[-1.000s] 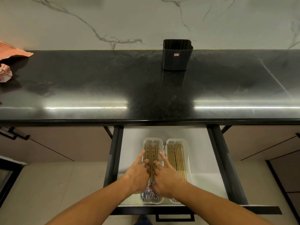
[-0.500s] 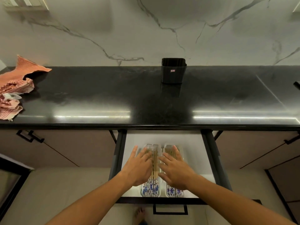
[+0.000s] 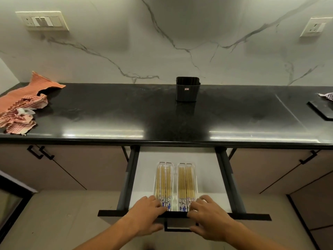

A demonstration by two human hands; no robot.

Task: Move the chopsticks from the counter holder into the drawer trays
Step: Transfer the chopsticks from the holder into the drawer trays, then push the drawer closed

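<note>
The black holder (image 3: 188, 91) stands on the counter near the wall, and no chopsticks show above its rim. Below it the drawer (image 3: 209, 177) is pulled out. Two clear trays lie side by side in it, the left tray (image 3: 163, 163) and the right tray (image 3: 185, 164), each filled with several bamboo chopsticks (image 3: 163, 183) with blue patterned ends. My left hand (image 3: 146, 215) and my right hand (image 3: 209, 217) both hold the drawer front (image 3: 252, 217), fingers over its top edge and thumbs under it, on either side of the handle (image 3: 177, 230).
A striped orange cloth (image 3: 19, 107) lies crumpled at the left end of the black countertop (image 3: 108, 114). A dark flat object (image 3: 322, 110) and another cloth sit at the right edge. Cabinet doors with black handles flank the drawer.
Both hands have left the chopsticks in the trays and moved back to the drawer's front edge. The view has risen and pulled back, showing more wall and counter.
</note>
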